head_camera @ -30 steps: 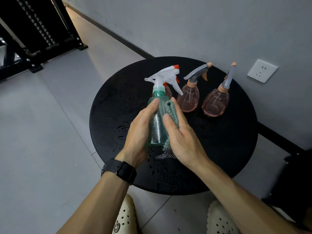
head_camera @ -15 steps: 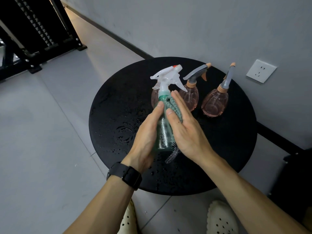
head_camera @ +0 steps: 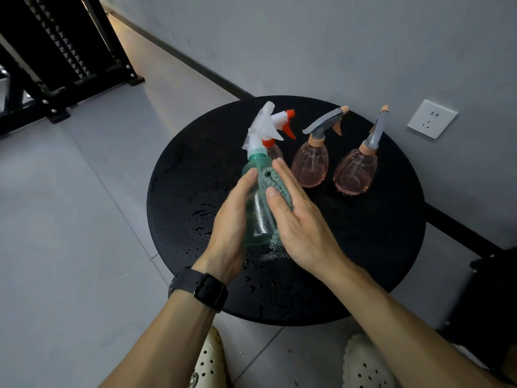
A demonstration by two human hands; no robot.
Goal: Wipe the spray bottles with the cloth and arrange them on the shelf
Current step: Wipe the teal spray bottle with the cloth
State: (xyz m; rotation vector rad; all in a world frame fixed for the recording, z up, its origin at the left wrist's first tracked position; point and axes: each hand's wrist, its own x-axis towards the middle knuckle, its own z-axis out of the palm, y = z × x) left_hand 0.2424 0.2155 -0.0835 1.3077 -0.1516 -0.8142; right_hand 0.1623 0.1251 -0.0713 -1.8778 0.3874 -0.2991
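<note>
Since half a second ago I've turned the green spray bottle (head_camera: 256,203), its white trigger head now toward eleven o'clock. My left hand (head_camera: 232,219) steadies it over the black table (head_camera: 363,247); my right hand (head_camera: 293,217), fingers straight, presses the cloth (head_camera: 272,182) against it. Wiping continues; shelving not begun.

Green bottle (head_camera: 256,208): translucent glossy plastic. Cloth (head_camera: 272,182): ribbed knit, matt. Pink bottles (head_camera: 310,166), 1 o'clock of it: clear glossy plastic. Table (head_camera: 363,247): matt black, speckled, wet droplets. Floor (head_camera: 70,219): smooth tile.
</note>
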